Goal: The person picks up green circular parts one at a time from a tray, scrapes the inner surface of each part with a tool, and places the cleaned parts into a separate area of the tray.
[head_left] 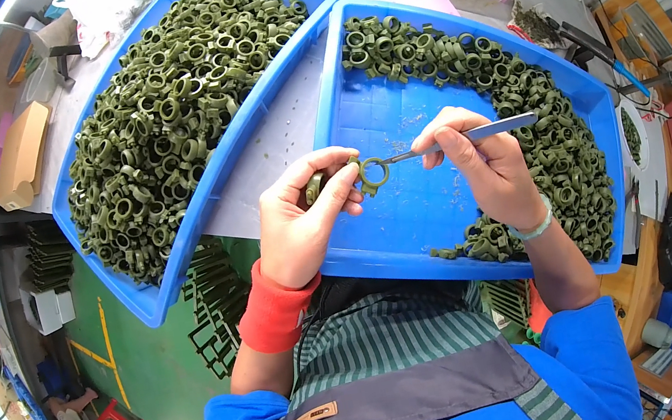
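- Green workshop floor (152, 380) surrounds a pale worktable (275, 132).
- The left blue tray (144, 304) carries a high heap of olive-green ring clips (178, 103); the right blue tray (408, 220) has others (554, 118) banked along its far and right sides, probably to leave working room.
- The left hand (298, 220) pinches one ring between thumb and forefinger, apparently so its rim stays exposed.
- The right hand (483, 165) pinches a scalpel-style knife (503, 125) like a pen, seemingly for fine control.
- The pinched olive ring (366, 183) lies just beyond the left fingertips, left of the right hand; blade contact is unclear.
- Another clip (313, 187) sits within the left fingers.
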Demonstrator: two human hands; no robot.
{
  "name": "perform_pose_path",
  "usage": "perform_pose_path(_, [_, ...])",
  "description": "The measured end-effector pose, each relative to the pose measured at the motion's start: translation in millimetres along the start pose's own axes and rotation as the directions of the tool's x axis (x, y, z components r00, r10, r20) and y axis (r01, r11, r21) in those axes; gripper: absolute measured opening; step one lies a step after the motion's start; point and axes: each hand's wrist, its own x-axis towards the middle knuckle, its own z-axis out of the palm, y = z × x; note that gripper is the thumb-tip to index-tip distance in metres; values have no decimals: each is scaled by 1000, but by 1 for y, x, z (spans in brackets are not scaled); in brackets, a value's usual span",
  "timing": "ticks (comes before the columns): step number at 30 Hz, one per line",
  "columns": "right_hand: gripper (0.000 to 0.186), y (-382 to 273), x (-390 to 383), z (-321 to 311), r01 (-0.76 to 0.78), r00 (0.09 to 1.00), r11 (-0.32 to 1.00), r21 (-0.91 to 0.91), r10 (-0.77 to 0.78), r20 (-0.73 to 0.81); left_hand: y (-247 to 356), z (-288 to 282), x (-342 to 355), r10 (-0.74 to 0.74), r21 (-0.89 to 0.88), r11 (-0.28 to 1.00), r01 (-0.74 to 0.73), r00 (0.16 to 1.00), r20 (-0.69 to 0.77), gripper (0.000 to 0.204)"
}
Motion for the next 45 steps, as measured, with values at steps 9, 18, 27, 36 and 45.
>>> perform_pose_path(9, [10, -7, -6, 13, 158, 986, 943, -293, -166, -3, -4, 7, -1, 99, -29, 994, -104, 986, -136, 20])
perform_pose_path(18, [40, -15, -8, 33, 412, 903, 726, -550, -405, 142, -8, 15, -1, 141, 10, 990, -141, 976, -169, 20])
perform_pose_path(27, [24, -1, -7, 37, -106, 964, 982, -158, 63, -259, -9, 15, -4, 92, -99, 990, -102, 991, -101, 23])
perform_pose_path(36, [26, -2, -2, 34, 150, 972, 890, -431, -212, -99, -5, 8, -6, -161, -293, 942, 163, 987, 31, 24])
perform_pose_path(45, [20, 0, -8, 36, -176, 965, 984, 1, 173, -198, -6, 9, -5, 54, -85, 995, -58, 998, -41, 21])
